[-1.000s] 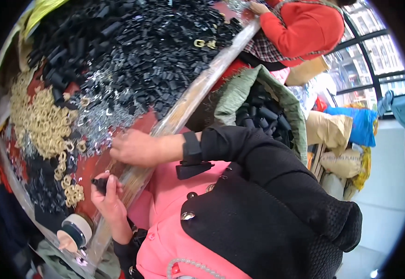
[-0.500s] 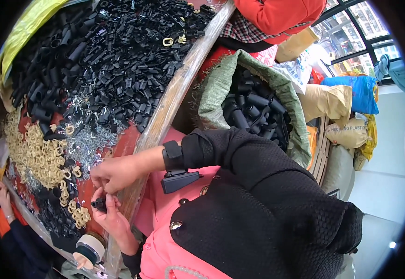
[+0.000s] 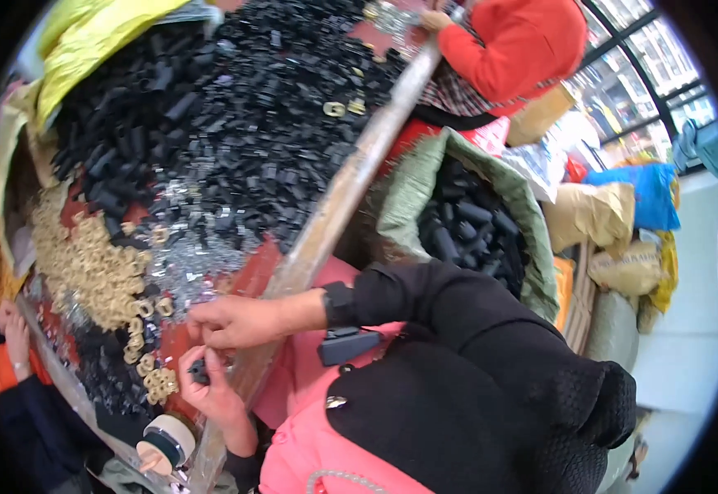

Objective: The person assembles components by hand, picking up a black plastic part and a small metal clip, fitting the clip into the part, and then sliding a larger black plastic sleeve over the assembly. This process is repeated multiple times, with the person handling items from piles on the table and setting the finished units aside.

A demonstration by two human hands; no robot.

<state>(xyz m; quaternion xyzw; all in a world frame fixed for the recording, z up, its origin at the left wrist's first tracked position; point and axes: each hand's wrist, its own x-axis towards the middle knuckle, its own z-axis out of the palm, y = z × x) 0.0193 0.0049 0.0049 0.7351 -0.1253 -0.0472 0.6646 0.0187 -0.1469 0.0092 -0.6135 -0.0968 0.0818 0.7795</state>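
Observation:
My left hand (image 3: 212,397) is closed around a small black plastic part (image 3: 199,372), one end of which shows between thumb and fingers. Just above it, my right hand (image 3: 239,321) has its fingers curled together, almost touching the left fingertips. Whatever the right fingers pinch is too small and blurred to make out. Both hands are over the near edge of the red tabletop (image 3: 252,276). Beyond the right hand lie a heap of small silvery metal pieces (image 3: 182,267) and a pile of beige plastic rings (image 3: 95,272). A large heap of black plastic parts (image 3: 268,123) spreads farther up.
A wooden rail (image 3: 359,177) edges the table. Beside it stands a green woven sack (image 3: 404,198) full of black tubes. A round container (image 3: 169,436) sits near the left hand. One co-worker's hands (image 3: 14,333) rest at the far side; another in red (image 3: 519,49) sits at the upper end.
The whole view has shifted, so the table and my hands appear lower and farther right. My left hand keeps the black part, with my right hand still close above it.

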